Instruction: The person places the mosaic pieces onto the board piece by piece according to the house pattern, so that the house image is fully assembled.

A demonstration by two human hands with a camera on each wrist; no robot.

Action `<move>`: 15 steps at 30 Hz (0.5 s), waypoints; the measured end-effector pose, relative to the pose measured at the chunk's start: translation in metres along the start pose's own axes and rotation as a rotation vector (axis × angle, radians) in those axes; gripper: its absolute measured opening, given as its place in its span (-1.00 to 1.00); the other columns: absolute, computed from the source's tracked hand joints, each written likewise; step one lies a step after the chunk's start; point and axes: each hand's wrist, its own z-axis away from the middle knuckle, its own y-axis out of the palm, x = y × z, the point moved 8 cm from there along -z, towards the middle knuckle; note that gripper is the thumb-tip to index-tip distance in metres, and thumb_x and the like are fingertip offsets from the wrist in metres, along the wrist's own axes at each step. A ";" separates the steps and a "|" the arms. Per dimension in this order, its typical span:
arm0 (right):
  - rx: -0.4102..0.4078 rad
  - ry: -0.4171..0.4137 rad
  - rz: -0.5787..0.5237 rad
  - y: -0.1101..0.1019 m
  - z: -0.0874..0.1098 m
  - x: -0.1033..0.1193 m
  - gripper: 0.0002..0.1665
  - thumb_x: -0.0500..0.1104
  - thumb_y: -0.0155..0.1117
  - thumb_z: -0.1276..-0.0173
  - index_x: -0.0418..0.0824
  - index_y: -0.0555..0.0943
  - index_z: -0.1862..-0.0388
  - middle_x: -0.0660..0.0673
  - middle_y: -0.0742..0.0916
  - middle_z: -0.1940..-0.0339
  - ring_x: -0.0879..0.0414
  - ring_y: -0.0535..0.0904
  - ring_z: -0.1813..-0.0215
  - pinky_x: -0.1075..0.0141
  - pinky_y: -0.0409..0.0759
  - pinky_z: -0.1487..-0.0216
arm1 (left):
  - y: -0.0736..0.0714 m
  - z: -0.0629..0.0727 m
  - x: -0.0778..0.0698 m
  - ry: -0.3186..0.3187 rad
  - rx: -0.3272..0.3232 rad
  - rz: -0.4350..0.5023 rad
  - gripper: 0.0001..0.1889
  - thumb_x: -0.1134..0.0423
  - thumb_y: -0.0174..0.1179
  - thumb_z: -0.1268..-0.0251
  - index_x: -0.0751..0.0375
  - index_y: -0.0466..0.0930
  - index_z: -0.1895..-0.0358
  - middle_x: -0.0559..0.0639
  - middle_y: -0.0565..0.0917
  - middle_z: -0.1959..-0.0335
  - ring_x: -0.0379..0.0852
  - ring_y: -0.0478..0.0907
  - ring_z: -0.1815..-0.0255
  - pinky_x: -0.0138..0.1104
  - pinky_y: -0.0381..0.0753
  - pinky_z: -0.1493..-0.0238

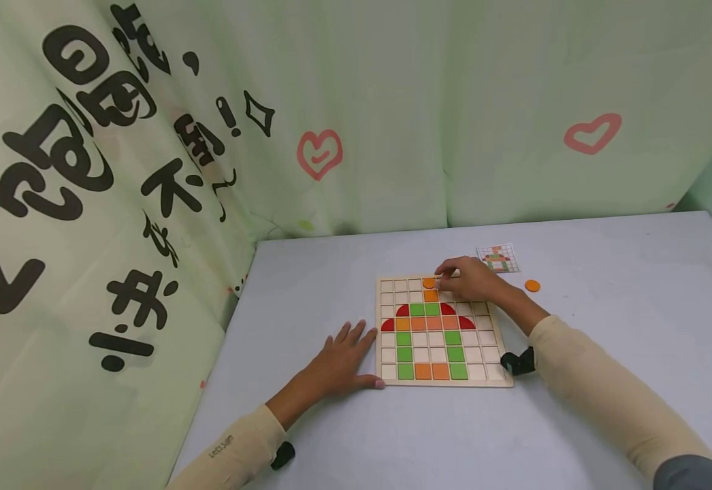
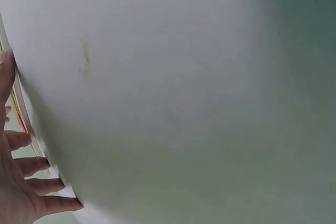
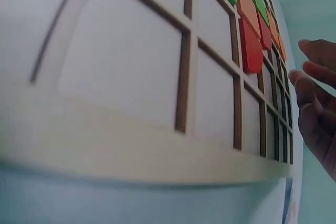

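Observation:
A wooden grid board [image 1: 491, 383] lies on the table, with green, orange and red pieces set in its cells. My left hand [image 1: 345, 361] rests with straight, spread fingers at the board's left edge; its thumb [image 2: 5, 74] touches the frame near the lower corner. Over the top row, my right hand [image 1: 469, 278] bends its fingers beside an orange disc [image 1: 429, 282], which lies in a cell above an orange square [image 1: 431, 296]. In the right wrist view the fingertips [image 3: 307, 85] stand apart, and nothing shows between them.
A small pattern card [image 1: 498, 258] lies behind the board, partly beside the right hand. Another orange disc [image 1: 532, 286] lies on the white table [image 1: 607, 286] to the right. Pale green curtains [image 1: 386, 184] hang behind and at the left.

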 end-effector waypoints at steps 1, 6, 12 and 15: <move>-0.008 -0.009 0.000 -0.003 0.003 -0.002 -0.66 -0.11 0.31 -0.44 -0.27 0.67 -0.08 -0.16 0.72 0.14 0.02 0.54 0.21 0.26 0.48 0.22 | 0.000 0.000 0.000 0.000 0.000 -0.001 0.07 -0.43 0.27 -0.09 -0.08 0.07 -0.62 0.07 0.12 -0.64 0.25 0.04 -0.63 0.28 0.27 -0.40; -0.058 -0.031 0.008 -0.021 0.018 -0.012 -0.70 -0.14 0.29 -0.44 -0.29 0.69 -0.04 -0.18 0.74 0.15 0.00 0.53 0.21 0.26 0.50 0.25 | -0.001 0.000 -0.002 -0.001 -0.004 -0.002 0.07 -0.43 0.29 -0.08 -0.07 0.08 -0.61 0.08 0.13 -0.63 0.26 0.05 -0.62 0.28 0.28 -0.39; -0.100 0.019 0.013 -0.042 0.039 -0.032 -0.68 -0.15 0.31 -0.43 -0.31 0.68 -0.05 -0.24 0.73 0.11 0.04 0.56 0.25 0.31 0.57 0.32 | 0.000 -0.002 -0.002 -0.002 0.002 -0.006 0.06 -0.43 0.28 -0.08 -0.06 0.09 -0.61 0.09 0.12 -0.63 0.26 0.05 -0.62 0.28 0.28 -0.39; -0.114 0.051 0.010 -0.052 0.048 -0.043 -0.66 -0.14 0.31 -0.43 -0.32 0.66 -0.07 -0.27 0.71 0.08 0.06 0.57 0.35 0.32 0.58 0.38 | 0.000 -0.002 -0.001 -0.005 0.007 -0.005 0.06 -0.44 0.28 -0.08 -0.06 0.09 -0.61 0.10 0.12 -0.63 0.26 0.05 -0.62 0.28 0.28 -0.39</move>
